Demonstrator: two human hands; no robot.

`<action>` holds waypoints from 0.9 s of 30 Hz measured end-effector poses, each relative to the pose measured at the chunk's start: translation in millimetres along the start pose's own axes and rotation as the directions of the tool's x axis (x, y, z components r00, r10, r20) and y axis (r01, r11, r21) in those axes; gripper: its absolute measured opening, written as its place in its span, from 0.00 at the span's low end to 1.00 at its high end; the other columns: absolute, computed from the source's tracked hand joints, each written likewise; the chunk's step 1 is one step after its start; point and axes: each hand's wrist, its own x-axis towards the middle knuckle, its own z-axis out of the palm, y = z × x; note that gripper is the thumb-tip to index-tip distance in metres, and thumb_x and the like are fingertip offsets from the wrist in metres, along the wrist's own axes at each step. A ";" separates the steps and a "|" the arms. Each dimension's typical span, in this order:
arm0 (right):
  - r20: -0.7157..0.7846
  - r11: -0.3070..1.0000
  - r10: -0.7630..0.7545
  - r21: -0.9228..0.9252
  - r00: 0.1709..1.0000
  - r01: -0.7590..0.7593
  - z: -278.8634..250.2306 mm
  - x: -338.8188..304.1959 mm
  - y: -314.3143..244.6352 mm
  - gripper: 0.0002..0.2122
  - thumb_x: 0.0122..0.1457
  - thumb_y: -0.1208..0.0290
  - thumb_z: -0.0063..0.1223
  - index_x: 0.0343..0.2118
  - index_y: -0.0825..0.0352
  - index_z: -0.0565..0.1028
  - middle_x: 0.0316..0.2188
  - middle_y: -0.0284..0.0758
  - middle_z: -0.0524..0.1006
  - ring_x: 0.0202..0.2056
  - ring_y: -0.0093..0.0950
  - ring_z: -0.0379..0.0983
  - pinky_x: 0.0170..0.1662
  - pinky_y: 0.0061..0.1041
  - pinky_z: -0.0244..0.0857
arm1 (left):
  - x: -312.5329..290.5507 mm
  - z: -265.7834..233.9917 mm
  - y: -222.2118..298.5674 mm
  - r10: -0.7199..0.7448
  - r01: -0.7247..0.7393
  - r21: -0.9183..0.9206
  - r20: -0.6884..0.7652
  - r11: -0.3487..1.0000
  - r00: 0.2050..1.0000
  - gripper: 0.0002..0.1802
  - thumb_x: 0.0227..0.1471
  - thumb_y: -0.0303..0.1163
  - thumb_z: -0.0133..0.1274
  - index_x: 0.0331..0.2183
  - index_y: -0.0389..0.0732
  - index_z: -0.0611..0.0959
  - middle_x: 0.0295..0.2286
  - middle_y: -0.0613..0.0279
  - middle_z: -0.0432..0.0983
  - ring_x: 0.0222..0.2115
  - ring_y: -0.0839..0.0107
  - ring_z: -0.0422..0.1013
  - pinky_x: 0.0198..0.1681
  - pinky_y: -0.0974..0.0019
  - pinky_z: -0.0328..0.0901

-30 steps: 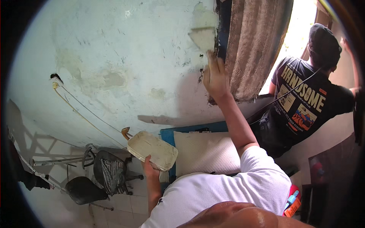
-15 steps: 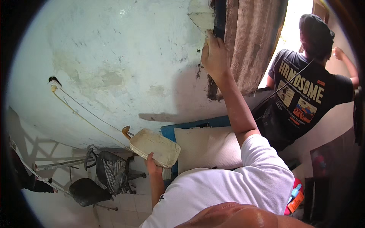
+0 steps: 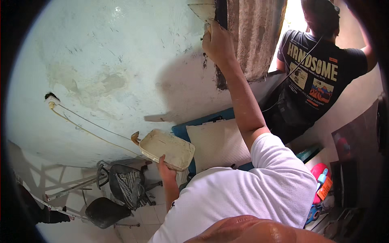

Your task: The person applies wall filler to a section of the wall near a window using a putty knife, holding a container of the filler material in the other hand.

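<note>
My right hand (image 3: 219, 43) is raised to the wall, fingers closed round the grip of a wide putty knife (image 3: 204, 11). Its pale, flared blade lies close to the wall beside the dark window edge; whether it presses flat I cannot tell. Lower down, my left hand (image 3: 166, 169) grips the near rim of a shallow rectangular plastic tub (image 3: 167, 149), thumb on the inside. Pale, plaster-like residue coats the tub. A curved brown handle (image 3: 135, 138) sticks out past the tub's left end; the rest of that tool is hidden.
A person in a black printed shirt (image 3: 320, 77) stands at the window on the right, beside a brown curtain (image 3: 255, 36). Below are a white pillow (image 3: 219, 141) and black chairs (image 3: 107, 212). A cord (image 3: 93, 129) runs from a wall socket (image 3: 51, 98) behind the tub.
The whole view has shifted, so the window and right hand appear higher and further left. Both hands keep their holds. The other person's raised hand has left the visible area.
</note>
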 end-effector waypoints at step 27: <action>0.092 0.967 0.166 0.179 0.982 -0.180 -17.3 -70.0 -14.1 0.16 0.58 0.71 0.47 0.49 0.70 0.69 0.31 0.50 0.76 0.33 0.46 0.75 0.37 0.42 0.68 | -0.4 -21.7 13.4 -0.042 0.042 0.001 0.030 0.999 0.999 0.33 0.52 0.31 0.50 0.59 0.41 0.61 0.53 0.50 0.64 0.54 0.50 0.64 0.55 0.43 0.62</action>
